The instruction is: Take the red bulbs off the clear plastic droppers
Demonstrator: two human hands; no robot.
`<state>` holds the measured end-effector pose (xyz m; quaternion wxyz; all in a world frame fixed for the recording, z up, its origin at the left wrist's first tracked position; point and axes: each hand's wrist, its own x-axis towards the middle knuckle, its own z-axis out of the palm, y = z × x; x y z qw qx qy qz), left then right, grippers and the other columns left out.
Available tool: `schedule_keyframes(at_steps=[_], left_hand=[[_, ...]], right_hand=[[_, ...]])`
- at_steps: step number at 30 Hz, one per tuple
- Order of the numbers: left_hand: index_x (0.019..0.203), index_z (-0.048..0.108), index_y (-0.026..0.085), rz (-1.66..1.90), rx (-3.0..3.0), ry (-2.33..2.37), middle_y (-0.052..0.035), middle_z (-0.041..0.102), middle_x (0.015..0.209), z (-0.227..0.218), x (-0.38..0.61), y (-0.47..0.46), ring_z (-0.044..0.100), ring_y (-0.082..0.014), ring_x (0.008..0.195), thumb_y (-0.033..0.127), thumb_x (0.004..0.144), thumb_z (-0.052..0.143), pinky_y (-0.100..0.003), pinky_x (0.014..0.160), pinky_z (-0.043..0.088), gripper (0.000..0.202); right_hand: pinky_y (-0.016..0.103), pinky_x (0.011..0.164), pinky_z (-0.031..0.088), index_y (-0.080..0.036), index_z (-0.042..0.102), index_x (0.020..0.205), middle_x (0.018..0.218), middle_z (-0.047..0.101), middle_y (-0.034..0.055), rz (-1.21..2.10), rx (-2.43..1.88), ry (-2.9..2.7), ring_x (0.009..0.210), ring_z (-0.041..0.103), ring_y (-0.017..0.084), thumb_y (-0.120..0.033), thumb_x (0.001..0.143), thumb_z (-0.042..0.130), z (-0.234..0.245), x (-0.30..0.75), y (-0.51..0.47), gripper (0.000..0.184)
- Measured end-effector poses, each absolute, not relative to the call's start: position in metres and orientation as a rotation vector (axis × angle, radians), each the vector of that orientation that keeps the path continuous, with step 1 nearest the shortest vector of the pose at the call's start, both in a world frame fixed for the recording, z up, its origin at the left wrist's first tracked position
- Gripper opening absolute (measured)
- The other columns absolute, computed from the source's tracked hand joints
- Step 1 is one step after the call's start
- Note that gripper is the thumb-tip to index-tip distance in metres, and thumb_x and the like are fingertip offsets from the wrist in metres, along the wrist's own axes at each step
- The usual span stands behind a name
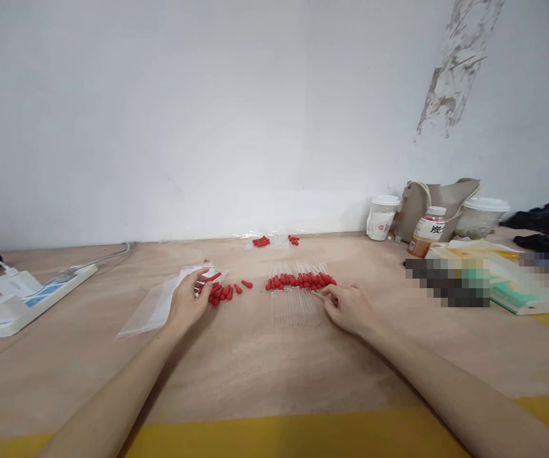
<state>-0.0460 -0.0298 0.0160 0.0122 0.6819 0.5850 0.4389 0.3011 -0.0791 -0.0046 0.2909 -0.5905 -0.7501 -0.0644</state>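
Observation:
My left hand is closed, thumb and fingers round a red rubber bulb, above a small pile of loose red bulbs. Beneath that hand lies a clear plastic bag. In the middle, a row of glass droppers with red bulbs lies side by side, bulbs towards me. Bare glass tubes lie in front of them. My right hand pinches what looks like one thin glass tube at the right end of the row; its fingertips partly hide it.
Bagged red-bulbed droppers lie by the wall. A white power strip with cables is at the left. On the right stand a lidded paper cup, a bottle, a grey bag, a plastic tub and a green-white packet.

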Motion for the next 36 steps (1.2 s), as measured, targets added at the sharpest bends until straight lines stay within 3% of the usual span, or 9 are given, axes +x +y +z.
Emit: schedule_keyframes(at_steps=[8, 12, 17, 23, 30, 36], left_hand=[[0.096, 0.055, 0.022, 1.370, 2.232, 1.915, -0.0031, 0.063, 0.085, 0.014, -0.040, -0.030, 0.059, -0.0183, 0.074, 0.036, 0.075, 0.050, -0.027, 0.058, 0.044, 0.026], [0.090, 0.056, 0.022, 1.319, 2.311, 1.961, -0.0019, 0.064, 0.087, 0.011, -0.040, -0.028, 0.058, -0.0189, 0.077, 0.036, 0.074, 0.051, -0.028, 0.063, 0.043, 0.021], [0.080, 0.059, 0.022, 1.199, 2.500, 1.992, -0.0016, 0.065, 0.082, 0.010, -0.036, -0.028, 0.058, -0.0205, 0.078, 0.038, 0.077, 0.050, -0.032, 0.072, 0.039, 0.018], [0.082, 0.061, 0.024, 1.119, 2.644, 2.008, -0.0011, 0.066, 0.081, 0.010, -0.031, -0.028, 0.057, -0.0220, 0.081, 0.038, 0.079, 0.049, -0.035, 0.074, 0.033, 0.018], [0.081, 0.062, 0.024, 1.119, 2.585, 2.091, -0.0009, 0.066, 0.083, 0.015, -0.034, -0.036, 0.054, -0.0233, 0.083, 0.042, 0.076, 0.051, -0.035, 0.072, 0.033, 0.021], [0.081, 0.062, 0.023, 1.284, 2.550, 1.983, -0.0018, 0.063, 0.089, 0.025, -0.015, -0.044, 0.052, -0.0222, 0.089, 0.036, 0.077, 0.050, -0.034, 0.078, 0.033, 0.018]], right_hand=[[0.030, 0.070, 0.028, -0.020, 0.061, 0.079, 0.074, 0.068, 0.0023, -0.312, -1.586, -2.010, 0.069, 0.060, 0.015, -0.019, 0.080, 0.041, -0.016, 0.298, -0.069, 0.020], [0.031, 0.071, 0.027, -0.019, 0.060, 0.076, 0.075, 0.068, 0.0038, -0.384, -1.605, -2.010, 0.071, 0.060, 0.017, -0.020, 0.083, 0.039, -0.017, 0.293, -0.071, 0.022], [0.029, 0.070, 0.029, -0.020, 0.061, 0.082, 0.084, 0.067, 0.0035, -0.240, -1.590, -1.999, 0.082, 0.059, 0.017, -0.018, 0.082, 0.039, -0.017, 0.285, -0.076, 0.022], [0.031, 0.071, 0.027, -0.021, 0.060, 0.086, 0.089, 0.064, 0.0046, -0.251, -1.585, -2.030, 0.088, 0.054, 0.019, -0.021, 0.082, 0.041, -0.016, 0.277, -0.082, 0.020], [0.036, 0.075, 0.027, -0.022, 0.059, 0.099, 0.097, 0.061, 0.0067, -0.167, -1.632, -2.076, 0.093, 0.051, 0.022, -0.044, 0.085, 0.036, -0.015, 0.278, -0.084, 0.034], [0.037, 0.081, 0.028, -0.022, 0.057, 0.104, 0.106, 0.061, 0.0053, 0.036, -1.667, -1.970, 0.101, 0.051, 0.022, -0.036, 0.089, 0.028, -0.010, 0.285, -0.079, 0.035]])
